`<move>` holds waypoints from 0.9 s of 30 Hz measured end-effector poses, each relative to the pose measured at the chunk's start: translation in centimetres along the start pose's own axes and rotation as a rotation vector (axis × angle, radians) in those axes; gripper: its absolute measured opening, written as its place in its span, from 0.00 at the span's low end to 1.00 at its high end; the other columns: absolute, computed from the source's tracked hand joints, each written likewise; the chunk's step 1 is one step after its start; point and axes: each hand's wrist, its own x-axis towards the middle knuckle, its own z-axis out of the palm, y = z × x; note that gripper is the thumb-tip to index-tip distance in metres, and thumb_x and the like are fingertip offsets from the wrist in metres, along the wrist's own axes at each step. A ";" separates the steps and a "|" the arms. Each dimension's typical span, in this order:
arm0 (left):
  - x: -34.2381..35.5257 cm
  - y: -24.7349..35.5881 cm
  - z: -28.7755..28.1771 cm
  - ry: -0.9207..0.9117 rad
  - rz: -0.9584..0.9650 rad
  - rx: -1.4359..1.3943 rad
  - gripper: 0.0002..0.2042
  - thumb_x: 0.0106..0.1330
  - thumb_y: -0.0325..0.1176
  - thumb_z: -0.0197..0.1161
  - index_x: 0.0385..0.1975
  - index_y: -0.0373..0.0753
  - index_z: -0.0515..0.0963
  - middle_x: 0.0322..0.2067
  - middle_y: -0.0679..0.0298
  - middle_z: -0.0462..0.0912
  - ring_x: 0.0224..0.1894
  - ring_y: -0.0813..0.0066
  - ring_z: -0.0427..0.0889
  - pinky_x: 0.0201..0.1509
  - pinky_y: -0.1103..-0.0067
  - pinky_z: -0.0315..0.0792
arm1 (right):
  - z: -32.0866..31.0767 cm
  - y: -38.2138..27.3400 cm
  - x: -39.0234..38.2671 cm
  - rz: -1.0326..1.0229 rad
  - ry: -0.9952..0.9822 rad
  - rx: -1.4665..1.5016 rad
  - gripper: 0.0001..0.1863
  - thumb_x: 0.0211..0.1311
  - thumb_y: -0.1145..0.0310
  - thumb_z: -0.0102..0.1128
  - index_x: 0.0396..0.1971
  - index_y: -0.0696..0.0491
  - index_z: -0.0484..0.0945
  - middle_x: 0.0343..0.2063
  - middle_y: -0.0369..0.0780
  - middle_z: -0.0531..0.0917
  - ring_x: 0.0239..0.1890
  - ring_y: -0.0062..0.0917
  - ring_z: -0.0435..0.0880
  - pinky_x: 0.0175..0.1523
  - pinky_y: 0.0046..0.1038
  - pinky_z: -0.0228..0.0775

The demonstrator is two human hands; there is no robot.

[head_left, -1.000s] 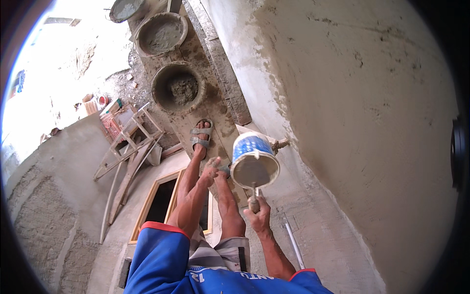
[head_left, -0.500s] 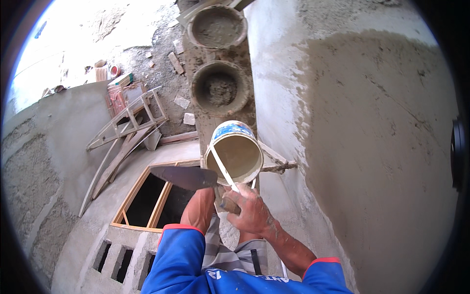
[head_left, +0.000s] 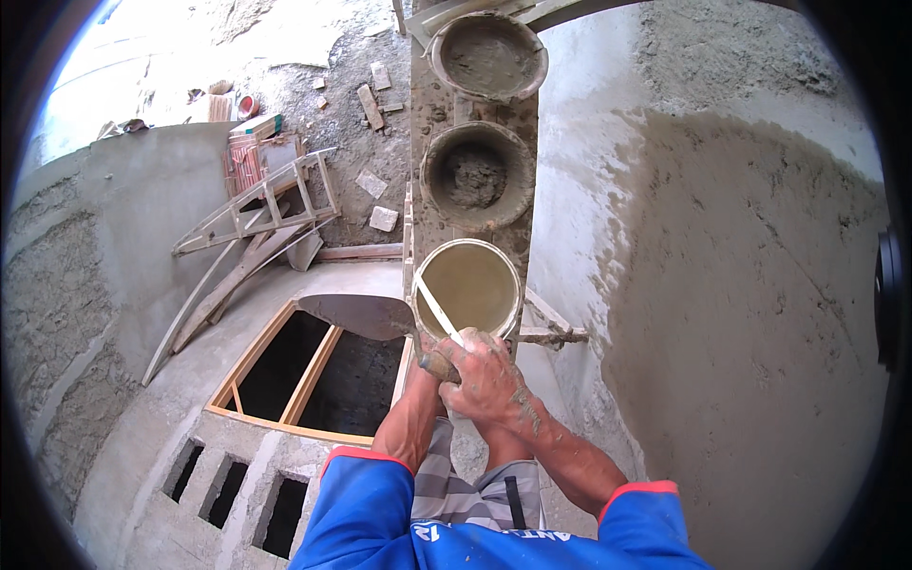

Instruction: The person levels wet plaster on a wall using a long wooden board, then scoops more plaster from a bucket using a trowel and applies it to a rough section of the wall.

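My right hand (head_left: 484, 375), smeared with mortar, is closed round the handle of a trowel (head_left: 356, 313). The trowel's broad grey blade points left, and its brown handle end shows below the fingers. A white strip, the handle of a bucket (head_left: 518, 294), runs from the rim to this same fist. Murky, pale liquid fills the bucket's inside, just beyond my hands. My left hand (head_left: 424, 382) is beside and partly under the right one, close to the bucket's near side; its fingers are hidden.
Two round tubs (head_left: 521, 204) of grey mortar stand on a plank beyond the bucket. Wet plaster (head_left: 741, 313) covers the right wall. At left are a wood-framed opening (head_left: 309, 375), hollow blocks (head_left: 228, 489) and a wooden ladder-like frame (head_left: 256, 204) with leaning boards.
The bucket, seen tilted toward me before, now shows its mouth more from above. My hands and the trowel have shifted slightly up in the picture, and the whole view has moved.
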 end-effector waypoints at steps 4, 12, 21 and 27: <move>-0.4 -0.3 0.2 -0.015 0.000 -0.033 0.22 0.65 0.49 0.56 0.51 0.39 0.71 0.42 0.61 0.78 0.42 0.67 0.77 0.43 0.72 0.74 | -0.7 -0.3 0.8 0.033 -0.045 -0.078 0.27 0.41 0.68 0.61 0.48 0.54 0.75 0.42 0.54 0.76 0.49 0.48 0.74 0.58 0.43 0.61; -1.7 -1.4 -0.9 0.002 -0.013 -0.058 0.21 0.66 0.48 0.55 0.50 0.39 0.72 0.41 0.61 0.79 0.41 0.67 0.78 0.44 0.71 0.74 | -2.2 -0.2 2.5 0.088 -0.133 -0.145 0.24 0.46 0.65 0.61 0.48 0.52 0.75 0.46 0.53 0.76 0.53 0.46 0.73 0.61 0.43 0.58; -2.5 -1.7 -0.8 0.007 -0.011 -0.083 0.20 0.66 0.47 0.55 0.49 0.39 0.74 0.40 0.61 0.80 0.41 0.67 0.79 0.45 0.71 0.75 | -3.4 0.4 3.0 0.034 0.020 -0.140 0.20 0.45 0.67 0.60 0.42 0.55 0.76 0.38 0.51 0.78 0.47 0.45 0.76 0.54 0.43 0.62; -1.1 -1.2 0.3 0.000 0.005 -0.091 0.19 0.66 0.47 0.54 0.48 0.39 0.74 0.40 0.61 0.81 0.41 0.67 0.80 0.46 0.70 0.76 | -3.4 1.5 0.8 0.040 0.028 -0.055 0.21 0.43 0.70 0.60 0.42 0.54 0.76 0.36 0.50 0.77 0.44 0.44 0.76 0.50 0.43 0.64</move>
